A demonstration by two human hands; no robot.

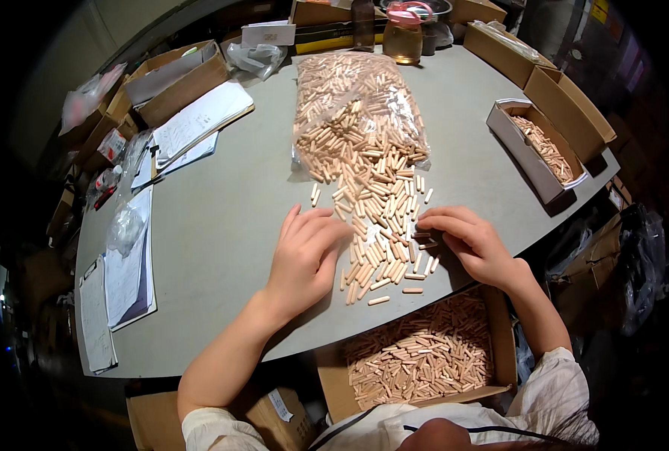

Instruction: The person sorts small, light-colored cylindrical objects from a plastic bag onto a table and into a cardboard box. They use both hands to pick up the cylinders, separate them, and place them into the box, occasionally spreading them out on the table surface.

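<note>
Wooden pegs [379,194] between left fingers [323,228], right fingers [454,223]; both loosely curled.

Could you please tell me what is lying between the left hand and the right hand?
In the head view, many loose wooden pegs lie between the left hand and the right hand, spread on the grey table.

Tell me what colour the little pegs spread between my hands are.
The pegs are pale tan, like bare light wood; the head view shows them best.
</note>
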